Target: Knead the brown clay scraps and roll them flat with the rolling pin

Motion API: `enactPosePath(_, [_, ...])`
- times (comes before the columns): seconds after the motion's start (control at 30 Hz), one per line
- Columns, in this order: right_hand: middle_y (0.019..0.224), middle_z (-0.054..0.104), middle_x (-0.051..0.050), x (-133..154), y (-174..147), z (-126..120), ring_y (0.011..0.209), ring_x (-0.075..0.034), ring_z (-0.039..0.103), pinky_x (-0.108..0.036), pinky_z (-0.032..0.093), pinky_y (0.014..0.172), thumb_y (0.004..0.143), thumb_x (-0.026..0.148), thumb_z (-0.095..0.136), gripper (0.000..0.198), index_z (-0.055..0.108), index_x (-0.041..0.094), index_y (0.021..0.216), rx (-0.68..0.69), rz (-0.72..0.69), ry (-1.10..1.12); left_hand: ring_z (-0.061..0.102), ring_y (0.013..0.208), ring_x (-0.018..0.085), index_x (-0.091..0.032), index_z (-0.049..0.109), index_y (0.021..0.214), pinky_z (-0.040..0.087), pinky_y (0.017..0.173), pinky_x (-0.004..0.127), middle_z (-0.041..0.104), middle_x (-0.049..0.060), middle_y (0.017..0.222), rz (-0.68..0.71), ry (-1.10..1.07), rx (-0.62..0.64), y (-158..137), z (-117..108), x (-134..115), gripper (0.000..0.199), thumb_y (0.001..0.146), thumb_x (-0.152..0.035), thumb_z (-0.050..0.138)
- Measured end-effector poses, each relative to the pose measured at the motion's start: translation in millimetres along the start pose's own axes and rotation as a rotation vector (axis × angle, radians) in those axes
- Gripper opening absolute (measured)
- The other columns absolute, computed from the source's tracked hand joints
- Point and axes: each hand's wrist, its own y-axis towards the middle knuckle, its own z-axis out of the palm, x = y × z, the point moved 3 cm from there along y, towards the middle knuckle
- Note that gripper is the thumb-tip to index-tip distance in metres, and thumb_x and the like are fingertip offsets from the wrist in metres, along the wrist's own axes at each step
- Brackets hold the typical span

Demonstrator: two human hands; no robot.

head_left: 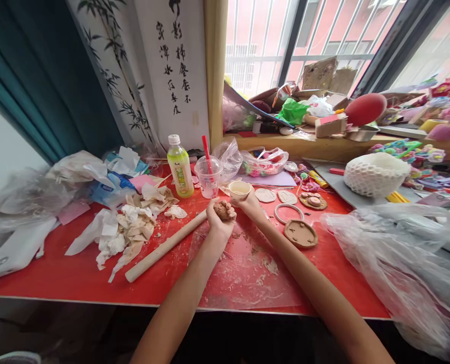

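My left hand (220,222) is closed round a lump of brown clay (222,209), its fingers curled over the right side. Just beyond it, my right hand (248,202) grips a small pale cup (239,188), whose round opening faces up. A wooden rolling pin (166,246) lies slanted on the red table, its far end by my left hand. Beneath my forearms is a clear plastic sheet (243,288) strewn with clay crumbs. Right of my right forearm are a round clay dish (301,233) with small marks and a pale ring (288,206).
A drink bottle (180,169) and a plastic cup (209,177) with a red straw stand behind my hands. Crumpled tissues (128,227) are heaped on the left. A clear plastic bag (392,263) covers the right edge. Flat clay discs (265,195) lie farther back.
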Motion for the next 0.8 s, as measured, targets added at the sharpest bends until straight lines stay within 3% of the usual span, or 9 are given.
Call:
enactPosePath(0.13, [0.104, 0.066, -0.008, -1, 1, 2, 0.099, -0.021, 0.059, -0.038, 0.043, 0.094, 0.068, 0.027, 0.060, 0.038, 0.058, 0.017, 0.104, 0.003, -0.059, 0.025, 0.060, 0.055, 0.012, -0.012, 0.057, 0.070, 0.047, 0.053, 0.021, 0.062, 0.004, 0.062, 0.040, -0.049, -0.074, 9, -9, 3, 0.019, 0.075, -0.026, 0.046])
enactPosePath(0.27, [0.110, 0.064, -0.010, -4, -1, -7, 0.104, -0.023, 0.058, -0.041, 0.043, 0.094, 0.069, 0.031, 0.062, 0.040, 0.058, 0.017, 0.107, -0.041, -0.053, 0.020, 0.064, 0.063, 0.015, -0.011, 0.060, 0.073, 0.051, 0.065, 0.027, 0.064, 0.006, 0.066, 0.095, -0.080, -0.114, 11, -10, 3, 0.022, 0.076, -0.025, 0.042])
enactPosePath(0.37, [0.113, 0.063, -0.011, -7, -5, -14, 0.105, -0.025, 0.057, -0.042, 0.044, 0.092, 0.067, 0.032, 0.064, 0.048, 0.055, 0.017, 0.112, -0.063, -0.036, 0.001, 0.061, 0.057, 0.013, -0.013, 0.058, 0.070, 0.049, 0.059, 0.025, 0.062, 0.003, 0.061, 0.110, -0.067, -0.123, 9, -9, 1, 0.021, 0.078, -0.027, 0.044])
enactPosePath(0.47, [0.112, 0.064, -0.011, -8, -8, -16, 0.103, -0.025, 0.058, -0.043, 0.045, 0.090, 0.065, 0.032, 0.066, 0.053, 0.054, 0.016, 0.114, -0.059, -0.036, -0.017, 0.049, 0.042, 0.008, -0.015, 0.054, 0.066, 0.038, 0.045, 0.020, 0.053, -0.002, 0.050, 0.124, -0.020, -0.119, 6, -5, -4, 0.024, 0.080, -0.034, 0.049])
enactPosePath(0.53, [0.111, 0.064, -0.011, -8, -9, -14, 0.102, -0.025, 0.059, -0.042, 0.045, 0.090, 0.065, 0.031, 0.066, 0.052, 0.055, 0.016, 0.113, -0.048, -0.044, -0.026, 0.047, 0.041, 0.007, -0.016, 0.053, 0.065, 0.036, 0.045, 0.019, 0.050, -0.003, 0.048, 0.159, 0.010, -0.074, 5, 1, -11, 0.025, 0.078, -0.037, 0.055])
enactPosePath(0.67, [0.113, 0.063, -0.011, -10, -9, -11, 0.103, -0.025, 0.059, -0.042, 0.043, 0.093, 0.066, 0.030, 0.065, 0.048, 0.056, 0.016, 0.112, -0.032, -0.072, -0.029, 0.056, 0.059, 0.008, -0.016, 0.054, 0.070, 0.044, 0.063, 0.022, 0.056, -0.003, 0.062, 0.281, 0.043, 0.147, 3, 18, -24, 0.009, 0.074, -0.023, 0.057])
enactPosePath(0.7, [0.113, 0.062, -0.011, -10, -8, -10, 0.104, -0.025, 0.058, -0.042, 0.043, 0.093, 0.067, 0.029, 0.065, 0.048, 0.056, 0.016, 0.112, -0.027, -0.080, -0.027, 0.056, 0.062, 0.007, -0.016, 0.054, 0.071, 0.044, 0.067, 0.022, 0.056, -0.003, 0.065, 0.315, 0.090, 0.190, 3, 22, -27, 0.003, 0.072, -0.018, 0.057])
enactPosePath(0.8, [0.114, 0.061, -0.010, -9, -5, -8, 0.104, -0.024, 0.057, -0.042, 0.042, 0.094, 0.069, 0.026, 0.062, 0.045, 0.055, 0.017, 0.112, -0.005, -0.103, -0.021, 0.056, 0.069, 0.007, -0.017, 0.055, 0.079, 0.043, 0.072, 0.022, 0.056, -0.004, 0.073, 0.380, 0.364, 0.265, 10, 30, -32, 0.013, 0.069, -0.011, 0.061])
